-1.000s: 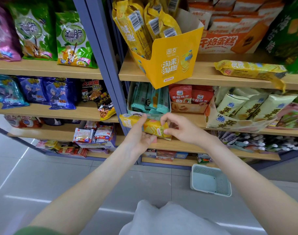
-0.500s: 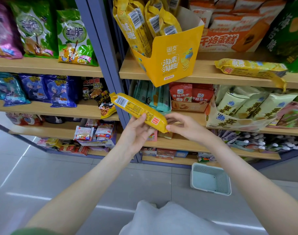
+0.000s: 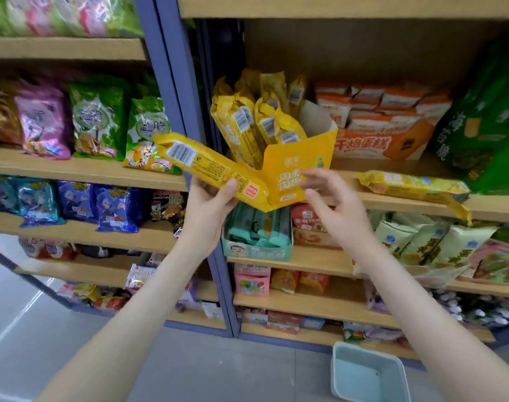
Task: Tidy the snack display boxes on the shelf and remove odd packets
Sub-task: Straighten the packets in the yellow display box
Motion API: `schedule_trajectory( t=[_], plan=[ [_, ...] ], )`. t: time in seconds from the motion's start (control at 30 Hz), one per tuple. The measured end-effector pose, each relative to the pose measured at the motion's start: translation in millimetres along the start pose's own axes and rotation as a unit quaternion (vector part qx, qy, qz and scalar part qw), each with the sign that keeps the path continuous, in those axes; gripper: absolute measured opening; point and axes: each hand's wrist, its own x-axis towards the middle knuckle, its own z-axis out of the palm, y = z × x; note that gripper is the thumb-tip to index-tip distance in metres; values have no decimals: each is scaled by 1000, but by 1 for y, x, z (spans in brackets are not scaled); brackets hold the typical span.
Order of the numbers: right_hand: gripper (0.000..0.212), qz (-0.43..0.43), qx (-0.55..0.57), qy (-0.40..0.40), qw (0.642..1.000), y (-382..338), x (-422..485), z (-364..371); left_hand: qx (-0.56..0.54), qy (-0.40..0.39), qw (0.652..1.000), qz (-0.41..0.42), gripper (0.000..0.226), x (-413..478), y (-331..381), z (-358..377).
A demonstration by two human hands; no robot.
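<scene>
Yellow packet in left hand, just beside the display box; task looks partway done.
Left hand grips the yellow packet near its lower end, tilted, barcode end up-left. Right hand released, fingers loosely spread before the box face, holding nothing; contact with the box unclear. Display box sits skewed at the shelf edge, and the packets inside lean unevenly. Likely left to do: held packet into box, box squared, loose packet lying flat further right on the same shelf. Teal box one shelf down looks fairly orderly. Basket on the floor, probably for odd packets.
</scene>
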Motion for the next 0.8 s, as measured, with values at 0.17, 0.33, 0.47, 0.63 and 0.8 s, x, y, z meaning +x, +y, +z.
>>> schedule_trajectory(
  t=[0.17,0.33,0.47,0.63,0.8],
  plan=[
    [41,-86,-46,122,988,-21,46,-8,92,33,986,139,48,25,38,11],
    [52,-66,-204,41,976,-26,75,18,201,24,962,181,49,36,37,18],
    [37,-47,-293,54,954,-28,91,25,254,16,948,188,49,42,24,18],
    [33,-28,-161,99,982,-36,98,5,276,42,935,219,52,50,31,18],
    [31,-59,-122,148,980,-35,106,-3,320,42,918,232,42,62,34,23]
  ],
)
